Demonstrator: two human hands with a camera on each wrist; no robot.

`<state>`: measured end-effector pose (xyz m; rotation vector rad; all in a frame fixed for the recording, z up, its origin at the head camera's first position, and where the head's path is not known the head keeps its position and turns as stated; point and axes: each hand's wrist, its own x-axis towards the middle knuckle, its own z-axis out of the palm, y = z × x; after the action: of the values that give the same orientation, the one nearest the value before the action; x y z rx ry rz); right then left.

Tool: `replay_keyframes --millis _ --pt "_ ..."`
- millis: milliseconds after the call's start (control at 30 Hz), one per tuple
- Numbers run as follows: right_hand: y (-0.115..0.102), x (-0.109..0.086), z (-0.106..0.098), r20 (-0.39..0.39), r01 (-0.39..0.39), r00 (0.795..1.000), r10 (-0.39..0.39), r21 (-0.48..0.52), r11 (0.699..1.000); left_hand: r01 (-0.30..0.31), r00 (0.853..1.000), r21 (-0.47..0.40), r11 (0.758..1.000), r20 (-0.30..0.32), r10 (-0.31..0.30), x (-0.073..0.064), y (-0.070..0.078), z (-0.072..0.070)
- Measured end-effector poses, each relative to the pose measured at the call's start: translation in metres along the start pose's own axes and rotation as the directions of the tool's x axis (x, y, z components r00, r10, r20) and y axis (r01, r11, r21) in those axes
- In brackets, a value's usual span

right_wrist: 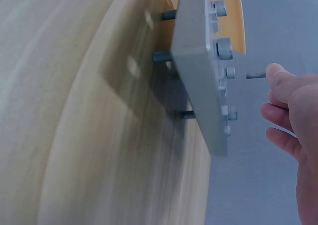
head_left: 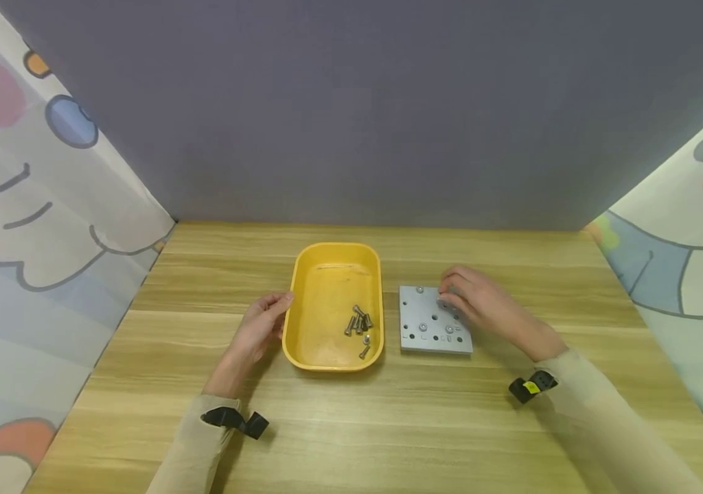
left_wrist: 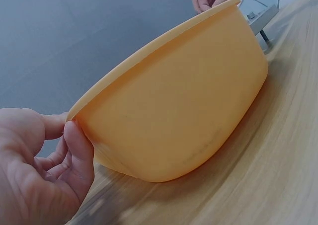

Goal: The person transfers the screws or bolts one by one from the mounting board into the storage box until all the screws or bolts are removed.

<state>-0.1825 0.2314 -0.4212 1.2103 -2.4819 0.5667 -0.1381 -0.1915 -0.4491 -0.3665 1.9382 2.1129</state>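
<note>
My left hand [head_left: 257,328] pinches the left rim of a yellow plastic tray [head_left: 311,363] between thumb and fingers. Several socket-head screws [head_left: 359,324] lie in the tray's right part. To its right is a grey metal plate [head_left: 416,310] with holes and several screws standing in it. Over the plate's far right corner, my right hand [head_left: 487,305] holds a small screw [right_wrist: 256,76] between thumb and finger. In the right wrist view its threaded end points at the plate's top, a short gap away. Screw shanks [right_wrist: 161,57] stick out below the plate, which is raised off the table.
Both things stand on a wood-grain table [head_left: 351,425]. A grey panel [head_left: 351,116] rises behind the table's far edge. Cartoon-printed curtains [head_left: 30,206] hang at both sides. Black straps with small cameras [head_left: 234,420] sit on both wrists.
</note>
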Motion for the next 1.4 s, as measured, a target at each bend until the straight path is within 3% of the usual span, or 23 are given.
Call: replay_keyframes --millis 600,1033,1400 --pt "-0.019 0.040 -0.003 0.131 0.025 0.991 -0.027 0.016 1.000 -0.014 1.000 -0.004 1.000 0.003 0.014 0.001 -0.003 0.000" --pt "-0.036 0.068 0.003 0.197 0.103 0.975 -0.106 0.027 0.994 -0.024 0.999 -0.017 1.000 0.022 0.025 0.001 -0.004 -0.001" --pt "-0.045 0.090 0.011 0.247 0.218 0.946 -0.212 0.003 0.976 -0.022 1.000 -0.026 0.999 0.016 0.022 0.001 -0.003 0.000"
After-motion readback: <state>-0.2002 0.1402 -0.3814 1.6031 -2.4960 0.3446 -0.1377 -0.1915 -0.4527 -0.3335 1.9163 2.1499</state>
